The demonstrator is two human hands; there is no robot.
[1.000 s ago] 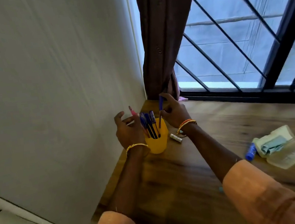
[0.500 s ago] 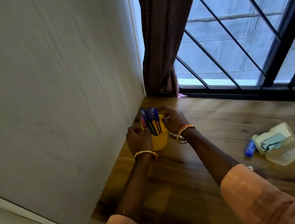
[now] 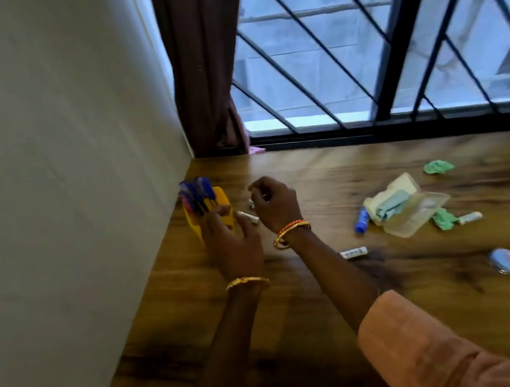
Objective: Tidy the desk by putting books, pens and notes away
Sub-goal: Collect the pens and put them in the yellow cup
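Pens [image 3: 196, 192] stand in the cup [image 3: 222, 201] on my desk [image 3: 327, 298]; left hand [image 3: 233, 245] touches it, fingers apart; right hand [image 3: 276, 203] loosely curled, empty.

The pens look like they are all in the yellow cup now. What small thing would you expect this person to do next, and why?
Probably pick up the small white stick lying on the desk just beside the yellow cup. The pens already stand in the cup, the left hand rests against it, and the right hand hovers directly above that stick, apparently holding nothing.
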